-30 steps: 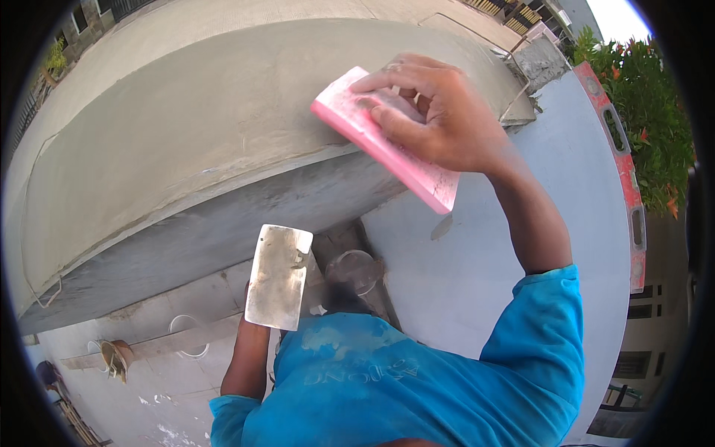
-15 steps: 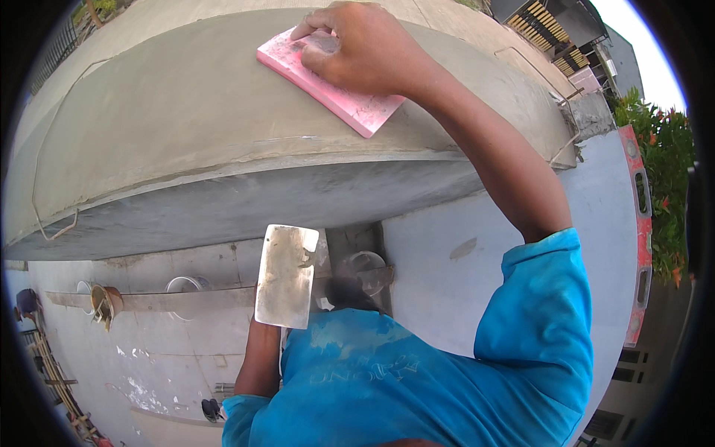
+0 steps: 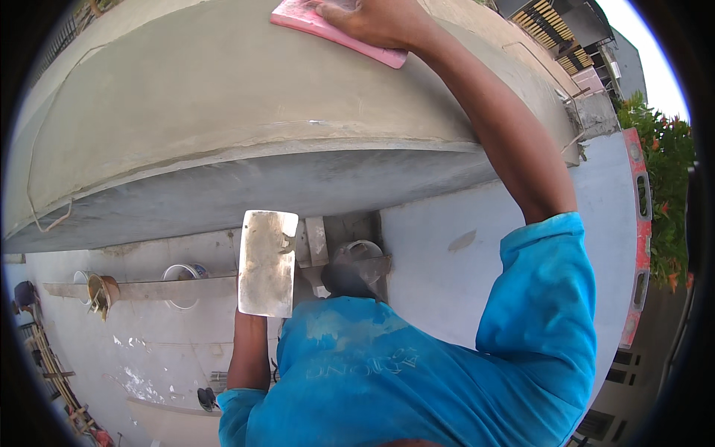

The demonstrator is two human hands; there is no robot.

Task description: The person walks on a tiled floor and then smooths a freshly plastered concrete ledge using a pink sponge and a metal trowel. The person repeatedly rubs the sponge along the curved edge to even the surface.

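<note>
While the right fingers gripped the pink float, its long axis sloped down-right beneath them; hidden by the rectangular plate, the left fingers' state was unclear.

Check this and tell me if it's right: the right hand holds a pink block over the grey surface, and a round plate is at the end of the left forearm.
Wrong on shape: the head view shows a rectangular plate, not a round one, at the end of the left forearm. The right hand does hold a pink block over the grey surface.
</note>
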